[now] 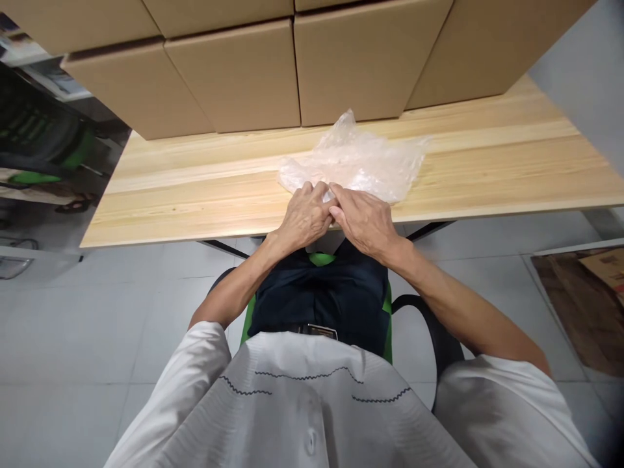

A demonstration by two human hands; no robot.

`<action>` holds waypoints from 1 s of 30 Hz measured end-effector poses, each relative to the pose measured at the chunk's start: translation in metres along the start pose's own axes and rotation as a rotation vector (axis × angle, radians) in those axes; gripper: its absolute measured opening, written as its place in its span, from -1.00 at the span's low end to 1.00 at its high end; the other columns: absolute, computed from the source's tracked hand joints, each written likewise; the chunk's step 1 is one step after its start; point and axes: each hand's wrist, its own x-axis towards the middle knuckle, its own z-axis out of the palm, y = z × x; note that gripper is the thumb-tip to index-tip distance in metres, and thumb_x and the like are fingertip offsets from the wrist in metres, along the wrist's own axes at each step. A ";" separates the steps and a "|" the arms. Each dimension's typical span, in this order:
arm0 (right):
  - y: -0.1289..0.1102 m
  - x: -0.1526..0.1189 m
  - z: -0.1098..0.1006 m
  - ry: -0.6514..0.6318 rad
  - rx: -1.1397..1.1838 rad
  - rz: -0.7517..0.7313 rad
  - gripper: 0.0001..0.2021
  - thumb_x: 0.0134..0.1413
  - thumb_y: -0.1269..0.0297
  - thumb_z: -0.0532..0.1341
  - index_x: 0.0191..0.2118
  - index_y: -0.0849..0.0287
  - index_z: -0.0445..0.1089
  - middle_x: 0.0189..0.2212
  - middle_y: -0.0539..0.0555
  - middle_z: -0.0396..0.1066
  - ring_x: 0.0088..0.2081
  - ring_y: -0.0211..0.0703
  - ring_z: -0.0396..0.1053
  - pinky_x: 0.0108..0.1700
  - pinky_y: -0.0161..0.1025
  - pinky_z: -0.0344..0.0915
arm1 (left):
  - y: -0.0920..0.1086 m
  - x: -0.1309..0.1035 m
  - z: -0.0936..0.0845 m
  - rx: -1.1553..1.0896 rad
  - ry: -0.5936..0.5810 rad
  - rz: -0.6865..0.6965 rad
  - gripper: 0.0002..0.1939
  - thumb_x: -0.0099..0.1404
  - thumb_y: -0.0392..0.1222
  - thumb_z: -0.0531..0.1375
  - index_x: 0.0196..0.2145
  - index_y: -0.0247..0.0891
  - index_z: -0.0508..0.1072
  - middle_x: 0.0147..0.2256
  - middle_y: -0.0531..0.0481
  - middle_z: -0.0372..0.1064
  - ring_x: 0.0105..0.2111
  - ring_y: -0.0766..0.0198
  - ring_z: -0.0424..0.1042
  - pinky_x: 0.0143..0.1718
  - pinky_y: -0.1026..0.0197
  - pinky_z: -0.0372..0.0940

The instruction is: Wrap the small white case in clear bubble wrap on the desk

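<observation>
Plastic sheeting (368, 156), clear and crumpled, lay on a wood-grained counter (195, 188) before a seated person in a white shirt (273, 416). Seen from the fingers, it spread between 10 and 2 o'clock, with one peaked corner pointing to 12. The left hand (307, 214), its forearm at 7 o'clock, and the right hand (363, 221), its forearm at 5, met at the sheeting's near edge, fingers bent and touching; whether either was clamped on the plastic could not be told, since the hands themselves hid much of the contact. At 12 o'clock, cardboard boxes (234, 81) stood side by side along the counter's far side, more of them stacked above. Dark trousers (316, 292) showed at 6 o'clock, over a green seat (247, 322). Between 9 and 10 o'clock, past the counter's end, stood a black-and-green chair (43, 130).
</observation>
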 end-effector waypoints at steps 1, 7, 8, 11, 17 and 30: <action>0.000 0.001 0.001 -0.005 0.016 -0.002 -0.38 0.82 0.05 -0.04 0.65 0.28 0.36 0.27 0.41 0.72 0.19 0.32 0.68 0.30 0.19 0.57 | -0.003 -0.001 0.003 -0.013 0.021 0.010 -0.60 0.74 -0.10 0.06 0.29 -0.19 0.60 0.29 -0.39 0.50 0.11 -0.23 0.45 0.22 -0.33 0.42; 0.000 0.000 0.009 -0.015 0.056 -0.018 -0.29 0.73 0.08 0.07 0.73 0.40 0.19 0.36 0.47 0.67 0.32 0.40 0.65 0.47 0.34 0.52 | -0.014 -0.010 0.013 -0.116 0.114 -0.033 -0.54 0.61 -0.15 0.13 0.38 -0.28 0.36 0.19 -0.38 0.57 0.06 -0.23 0.54 0.21 -0.29 0.46; 0.000 -0.001 0.010 -0.016 0.055 -0.027 -0.29 0.72 0.06 0.09 0.72 0.41 0.20 0.40 0.49 0.64 0.36 0.42 0.63 0.50 0.37 0.50 | -0.015 -0.012 0.014 -0.129 0.116 -0.029 -0.51 0.57 -0.16 0.15 0.38 -0.27 0.33 0.20 -0.39 0.57 0.08 -0.24 0.55 0.22 -0.29 0.47; -0.001 -0.002 0.010 -0.035 0.065 -0.035 -0.33 0.70 0.05 0.14 0.67 0.34 0.26 0.48 0.48 0.57 0.47 0.44 0.55 0.58 0.43 0.43 | -0.015 -0.016 0.016 -0.172 0.140 -0.005 -0.42 0.50 -0.17 0.19 0.41 -0.29 0.27 0.26 -0.43 0.55 0.17 -0.28 0.57 0.29 -0.32 0.47; 0.011 -0.003 0.003 -0.099 0.038 -0.057 -0.49 0.69 0.18 0.12 0.51 0.32 0.44 0.48 0.54 0.56 0.56 0.49 0.47 0.62 0.50 0.36 | -0.008 -0.029 0.017 -0.298 0.241 0.086 -0.36 0.54 -0.17 0.18 0.49 -0.27 0.18 0.47 -0.53 0.37 0.52 -0.31 0.40 0.48 -0.38 0.42; 0.031 -0.003 -0.006 -0.132 0.128 -0.129 -0.52 0.68 0.18 0.17 0.49 0.27 0.48 0.55 0.52 0.51 0.65 0.43 0.39 0.68 0.48 0.32 | -0.064 -0.031 -0.016 -0.127 0.028 0.137 -0.50 0.52 -0.31 0.11 0.32 -0.22 0.56 0.32 -0.39 0.62 0.29 -0.21 0.57 0.33 -0.29 0.46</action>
